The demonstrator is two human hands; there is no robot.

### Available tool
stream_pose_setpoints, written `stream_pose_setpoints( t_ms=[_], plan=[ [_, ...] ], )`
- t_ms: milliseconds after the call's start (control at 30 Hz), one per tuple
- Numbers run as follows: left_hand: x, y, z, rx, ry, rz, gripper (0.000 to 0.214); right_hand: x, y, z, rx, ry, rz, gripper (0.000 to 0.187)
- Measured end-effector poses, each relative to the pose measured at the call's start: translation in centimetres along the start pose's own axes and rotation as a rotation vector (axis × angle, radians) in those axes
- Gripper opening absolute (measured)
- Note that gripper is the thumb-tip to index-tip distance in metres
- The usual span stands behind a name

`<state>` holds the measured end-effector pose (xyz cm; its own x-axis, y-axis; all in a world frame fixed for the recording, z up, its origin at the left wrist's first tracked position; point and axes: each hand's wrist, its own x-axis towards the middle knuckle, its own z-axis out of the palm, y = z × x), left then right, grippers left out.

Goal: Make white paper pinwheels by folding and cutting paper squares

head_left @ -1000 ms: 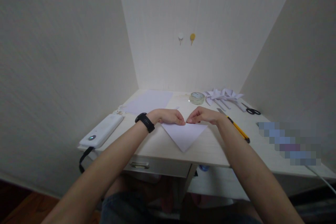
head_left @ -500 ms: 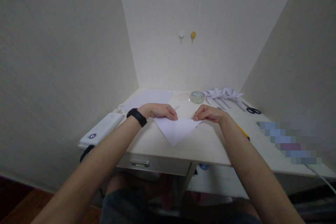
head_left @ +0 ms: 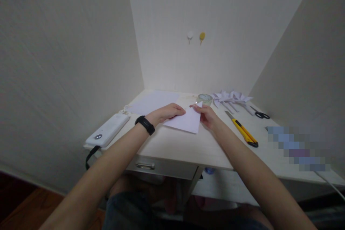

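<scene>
A white sheet of paper (head_left: 185, 123), folded into a triangle, is held above the desk between both hands. My left hand (head_left: 172, 112) pinches its upper left edge, thumb on top; a black watch is on that wrist. My right hand (head_left: 207, 114) grips the paper by its right side, near a corner that points up. The fingers behind the paper are partly hidden. To the right of my right arm lies a yellow utility knife (head_left: 244, 131) with its blade out.
Behind the hands are a roll of clear tape (head_left: 205, 97) and several folded paper pinwheels (head_left: 230, 97). Black scissors (head_left: 261, 115) lie by the right wall. Another paper sheet (head_left: 155, 100) rests at the back left. A white device (head_left: 109, 129) with a strap sits at the left edge.
The folded paper has turned, its right corner now pointing up, and has been lifted. My right hand has shifted to its right side. The utility knife has come into full view.
</scene>
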<state>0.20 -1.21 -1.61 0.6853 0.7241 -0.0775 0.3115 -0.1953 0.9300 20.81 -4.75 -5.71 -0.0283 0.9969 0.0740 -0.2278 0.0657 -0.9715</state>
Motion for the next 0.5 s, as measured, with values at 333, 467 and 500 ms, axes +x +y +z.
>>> stream_pose_setpoints(
  t_ms=[333, 467, 500],
  plan=[
    [-2.0, 1.3, 1.5, -0.040, -0.109, -0.015, 0.019, 0.4, -1.5, -2.3, 0.155, 0.222, 0.022, 0.023],
    [-3.4, 0.6, 0.4, -0.088, -0.162, -0.123, 0.024, 0.8, -1.7, -3.7, 0.149, 0.291, 0.039, 0.024],
    [-3.7, 0.3, -0.1, -0.091, -0.166, -0.140, 0.025, 1.0, -1.7, -4.1, 0.139, 0.301, 0.042, 0.023]
  ],
)
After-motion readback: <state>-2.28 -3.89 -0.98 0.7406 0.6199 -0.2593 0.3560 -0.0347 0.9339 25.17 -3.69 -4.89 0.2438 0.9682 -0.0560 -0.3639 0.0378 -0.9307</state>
